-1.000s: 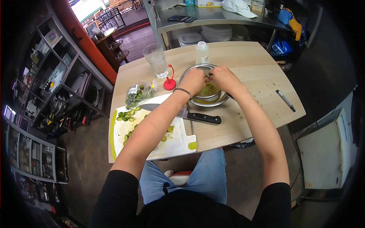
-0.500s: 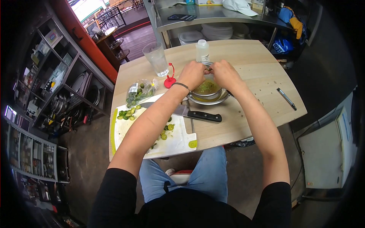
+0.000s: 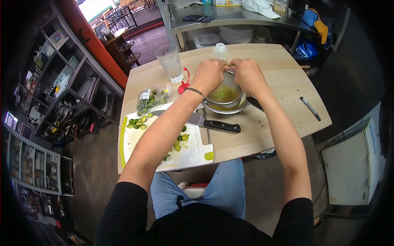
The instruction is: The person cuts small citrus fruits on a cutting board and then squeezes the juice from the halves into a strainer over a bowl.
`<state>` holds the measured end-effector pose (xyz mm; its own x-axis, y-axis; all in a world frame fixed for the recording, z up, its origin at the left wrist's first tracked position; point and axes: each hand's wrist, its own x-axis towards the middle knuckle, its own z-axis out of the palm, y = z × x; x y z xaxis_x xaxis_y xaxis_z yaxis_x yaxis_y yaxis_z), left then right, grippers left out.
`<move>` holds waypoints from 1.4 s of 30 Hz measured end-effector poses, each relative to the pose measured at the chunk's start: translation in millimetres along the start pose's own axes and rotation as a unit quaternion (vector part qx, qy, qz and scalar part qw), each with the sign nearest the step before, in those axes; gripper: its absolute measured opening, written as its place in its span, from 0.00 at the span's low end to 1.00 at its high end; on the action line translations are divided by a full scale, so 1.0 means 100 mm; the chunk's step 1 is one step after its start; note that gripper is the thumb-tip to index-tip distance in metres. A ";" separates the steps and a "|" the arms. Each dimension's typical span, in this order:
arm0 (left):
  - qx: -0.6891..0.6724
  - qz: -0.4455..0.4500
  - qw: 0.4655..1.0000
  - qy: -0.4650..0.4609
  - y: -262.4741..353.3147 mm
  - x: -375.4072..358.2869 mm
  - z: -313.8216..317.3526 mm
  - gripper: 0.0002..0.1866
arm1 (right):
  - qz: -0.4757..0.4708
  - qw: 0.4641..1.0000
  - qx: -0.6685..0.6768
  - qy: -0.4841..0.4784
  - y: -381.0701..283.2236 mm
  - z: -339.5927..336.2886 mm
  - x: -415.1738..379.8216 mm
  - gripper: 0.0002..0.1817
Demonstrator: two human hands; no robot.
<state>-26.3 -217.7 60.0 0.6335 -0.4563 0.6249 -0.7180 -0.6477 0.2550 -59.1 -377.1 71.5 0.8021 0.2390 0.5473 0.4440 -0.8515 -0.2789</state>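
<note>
My left hand (image 3: 209,74) and my right hand (image 3: 248,74) meet above a mesh strainer (image 3: 237,91), fingertips pinched together on a small calamansi piece (image 3: 227,66), mostly hidden by the fingers. Greenish seeds and pulp lie in the strainer, which rests in a metal bowl (image 3: 232,110) with yellowish liquid. Left of the bowl, a black-handled knife (image 3: 221,126) lies partly across the white cutting board (image 3: 193,153). Cut calamansi pieces (image 3: 139,121) are scattered on the board, some hidden under my left forearm. A plastic bag of whole calamansi (image 3: 152,99) sits at its far edge.
Behind my hands stands a white plastic bottle (image 3: 220,51). A glass of water (image 3: 170,63) and a red squeeze-bottle cap (image 3: 184,87) are to the left. A pen (image 3: 310,108) lies near the table's right edge. A steel counter (image 3: 230,16) runs behind the table.
Both hands have risen slightly away from the strainer toward the bottle, still pinched together. More of the strainer's inside now shows, and the bowl area's black handle is visible beside my right wrist.
</note>
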 end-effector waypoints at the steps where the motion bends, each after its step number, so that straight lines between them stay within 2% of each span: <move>1: -0.036 0.009 0.998 0.055 0.01 0.00 -0.01 0.08 | 0.013 1.000 0.013 0.017 -0.01 -0.02 0.01 0.10; 2: -0.035 0.007 0.998 0.056 -0.02 -0.02 0.02 0.08 | 0.026 0.999 0.027 0.032 -0.03 -0.02 0.02 0.10; 3: 0.003 -0.013 0.999 -0.029 -0.10 -0.06 0.09 0.09 | 0.025 0.999 0.027 0.032 0.03 0.06 -0.01 0.10; 4: 0.042 -0.034 0.992 -0.113 -0.13 -0.08 0.10 0.10 | 0.016 1.000 0.010 -0.024 0.11 0.18 -0.07 0.09; 5: 0.042 -0.034 0.992 -0.112 -0.16 -0.12 0.12 0.10 | 0.007 0.997 -0.007 -0.079 0.20 0.28 -0.10 0.08; 6: 0.008 -0.049 0.994 -0.101 -0.16 -0.16 0.09 0.11 | 0.004 0.997 -0.008 -0.078 0.15 0.21 -0.09 0.08; 8: -0.025 -0.067 0.993 -0.092 -0.17 -0.21 0.07 0.12 | 0.020 0.999 0.033 -0.011 0.05 0.10 -0.12 0.08; 10: -0.044 -0.050 0.991 -0.117 -0.16 -0.24 0.02 0.12 | 0.016 0.999 0.018 -0.033 0.08 0.16 -0.18 0.09; 11: -0.046 -0.040 0.992 -0.111 -0.17 -0.25 0.03 0.12 | 0.008 0.999 0.001 -0.046 0.11 0.16 -0.16 0.09; 13: -0.073 -0.005 0.993 -0.089 -0.12 -0.27 0.11 0.12 | 0.071 0.993 -0.030 -0.087 0.00 0.11 -0.12 0.10; 14: -0.085 0.008 0.994 -0.070 -0.20 -0.36 0.03 0.12 | 0.064 0.993 -0.023 -0.101 -0.12 0.16 -0.05 0.10; 15: -0.099 -0.006 0.994 -0.048 -0.21 -0.39 0.05 0.11 | 0.077 0.990 -0.030 -0.112 -0.08 0.11 -0.11 0.10; 17: -0.108 -0.029 0.993 -0.024 -0.24 -0.52 -0.06 0.11 | 0.072 0.996 -0.017 -0.056 -0.14 0.12 -0.08 0.11; 19: -0.145 -0.021 0.989 0.004 -0.21 -0.65 -0.29 0.11 | 0.041 0.996 0.032 -0.068 -0.38 0.12 -0.04 0.11; 21: -0.121 -0.037 0.992 -0.002 -0.32 -0.89 -0.63 0.11 | 0.017 0.994 0.074 -0.079 -0.59 0.18 0.02 0.11; 23: -0.141 -0.080 0.987 0.021 -0.52 -1.20 -0.93 0.11 | -0.018 0.982 0.112 -0.148 -0.94 0.35 0.05 0.11; 25: -0.073 -0.117 0.990 0.038 -0.80 -1.60 -1.27 0.12 | -0.061 0.967 0.148 -0.199 -1.21 0.73 0.11 0.11; 27: -0.054 -0.209 0.975 0.046 -0.95 -1.95 -1.62 0.12 | -0.100 0.956 0.120 -0.249 -1.57 1.02 0.19 0.11; 29: -0.010 -0.253 0.966 0.050 -1.07 -2.28 -1.84 0.12 | -0.137 0.945 0.127 -0.270 -1.86 1.36 0.27 0.11; 32: 0.002 -0.299 0.954 0.006 -1.19 -2.67 -1.90 0.11 | -0.159 0.939 0.112 -0.283 -2.23 1.71 0.35 0.12; 35: -0.010 -0.291 0.957 -0.006 -1.22 -2.87 -1.79 0.11 | -0.155 0.943 0.066 -0.287 -2.47 1.84 0.37 0.11; 40: -0.015 -0.284 0.958 0.042 -1.27 -2.94 -1.63 0.13 | -0.146 0.940 0.073 -0.301 -2.43 1.85 0.45 0.11; 42: -0.021 -0.288 0.956 0.056 -1.29 -2.94 -1.64 0.13 | -0.128 0.942 0.124 -0.284 -2.28 1.65 0.53 0.11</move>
<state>-167.6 99.9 -35.1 0.8945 0.0385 0.4454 -0.2707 -0.7461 0.6083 -52.3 -93.0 33.4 0.7093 0.6927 0.1310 0.6752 -0.6141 -0.4087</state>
